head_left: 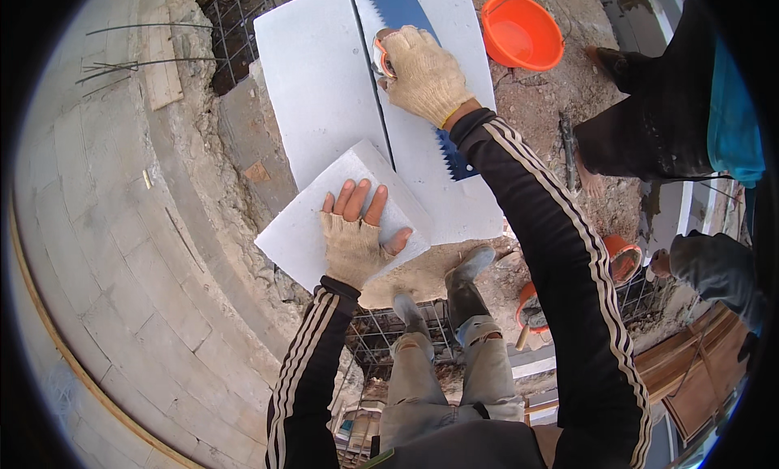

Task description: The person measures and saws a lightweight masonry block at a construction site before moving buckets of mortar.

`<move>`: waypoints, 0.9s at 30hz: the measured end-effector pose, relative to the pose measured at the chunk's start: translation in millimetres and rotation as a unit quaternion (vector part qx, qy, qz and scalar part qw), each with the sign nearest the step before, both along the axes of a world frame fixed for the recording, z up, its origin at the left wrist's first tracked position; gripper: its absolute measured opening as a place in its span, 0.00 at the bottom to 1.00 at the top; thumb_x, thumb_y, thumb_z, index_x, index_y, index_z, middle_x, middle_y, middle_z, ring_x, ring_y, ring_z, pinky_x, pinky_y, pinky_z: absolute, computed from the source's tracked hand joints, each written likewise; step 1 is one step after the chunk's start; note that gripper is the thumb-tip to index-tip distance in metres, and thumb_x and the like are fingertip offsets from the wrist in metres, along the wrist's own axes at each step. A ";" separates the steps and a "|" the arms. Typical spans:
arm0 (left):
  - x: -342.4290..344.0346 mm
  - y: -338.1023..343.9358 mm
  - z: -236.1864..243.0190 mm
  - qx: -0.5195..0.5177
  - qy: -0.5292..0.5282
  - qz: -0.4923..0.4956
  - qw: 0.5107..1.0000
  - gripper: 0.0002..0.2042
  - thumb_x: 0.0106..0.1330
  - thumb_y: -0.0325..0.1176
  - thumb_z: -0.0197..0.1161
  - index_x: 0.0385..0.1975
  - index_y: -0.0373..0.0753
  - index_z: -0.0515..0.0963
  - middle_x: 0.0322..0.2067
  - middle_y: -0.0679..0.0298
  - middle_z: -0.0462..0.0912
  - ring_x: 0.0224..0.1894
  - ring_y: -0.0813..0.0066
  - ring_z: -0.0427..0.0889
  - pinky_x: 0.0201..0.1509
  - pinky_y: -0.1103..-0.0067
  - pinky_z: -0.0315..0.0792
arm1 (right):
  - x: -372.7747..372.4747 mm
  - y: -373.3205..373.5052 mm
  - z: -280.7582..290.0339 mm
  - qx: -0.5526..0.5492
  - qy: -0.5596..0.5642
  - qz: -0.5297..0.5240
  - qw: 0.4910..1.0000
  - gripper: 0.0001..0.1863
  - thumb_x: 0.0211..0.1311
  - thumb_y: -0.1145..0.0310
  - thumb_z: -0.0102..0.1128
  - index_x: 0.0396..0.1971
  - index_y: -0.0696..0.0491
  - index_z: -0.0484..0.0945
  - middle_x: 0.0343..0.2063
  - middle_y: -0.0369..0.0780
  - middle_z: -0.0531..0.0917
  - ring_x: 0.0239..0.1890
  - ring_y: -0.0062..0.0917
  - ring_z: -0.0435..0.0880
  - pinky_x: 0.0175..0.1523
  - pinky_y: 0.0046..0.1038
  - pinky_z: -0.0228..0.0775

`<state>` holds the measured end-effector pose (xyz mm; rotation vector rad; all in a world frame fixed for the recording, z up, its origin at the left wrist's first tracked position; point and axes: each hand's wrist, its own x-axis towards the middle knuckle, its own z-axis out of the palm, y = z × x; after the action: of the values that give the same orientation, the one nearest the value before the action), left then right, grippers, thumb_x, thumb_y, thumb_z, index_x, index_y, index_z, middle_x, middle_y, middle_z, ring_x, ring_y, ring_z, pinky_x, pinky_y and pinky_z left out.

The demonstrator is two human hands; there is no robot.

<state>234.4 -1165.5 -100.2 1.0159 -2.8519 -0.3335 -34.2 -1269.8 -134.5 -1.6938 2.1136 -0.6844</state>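
Outstretched arm [560,225] | right grip [426,75] curled around saw handle [379,56] | left grip [355,238] spread on block [302,227]

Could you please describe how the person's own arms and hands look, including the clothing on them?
Both arms wear black sleeves with pale beige stripes running lengthwise. The left hand wears a beige knitted glove that leaves the ends of the fingers bare. The right hand has a similar beige glove, with yellow edging at the wrist.
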 end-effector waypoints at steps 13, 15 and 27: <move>5.5 -5.1 2.3 0.026 0.022 0.019 0.999 0.34 0.64 0.61 0.62 0.64 0.46 0.72 0.65 0.59 0.66 0.71 0.57 0.60 0.73 0.51 0.50 | 59.8 -71.7 -14.0 -0.028 0.057 0.067 0.996 0.27 0.57 0.60 0.72 0.56 0.50 0.76 0.53 0.42 0.79 0.58 0.36 0.77 0.61 0.37 0.73; 8.6 -2.7 0.2 0.042 0.028 0.021 0.998 0.33 0.65 0.61 0.61 0.65 0.47 0.71 0.65 0.59 0.66 0.72 0.58 0.59 0.74 0.51 0.48 | 57.3 -55.4 -19.3 -0.135 0.074 0.047 0.987 0.28 0.58 0.57 0.72 0.57 0.52 0.76 0.53 0.43 0.79 0.58 0.37 0.78 0.60 0.37 0.73; 19.4 -10.5 8.3 0.111 0.094 0.009 0.989 0.31 0.68 0.55 0.58 0.67 0.45 0.69 0.68 0.59 0.64 0.74 0.58 0.56 0.76 0.51 0.46 | 147.2 193.6 53.1 0.143 -0.335 -0.284 0.887 0.29 0.75 0.48 0.54 0.62 0.56 0.74 0.52 0.44 0.81 0.47 0.24 0.81 0.47 0.25 0.73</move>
<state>253.8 -1176.0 -91.9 0.9852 -2.6777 -0.7178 113.0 -1076.2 -81.4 -0.5330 2.0216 -0.8937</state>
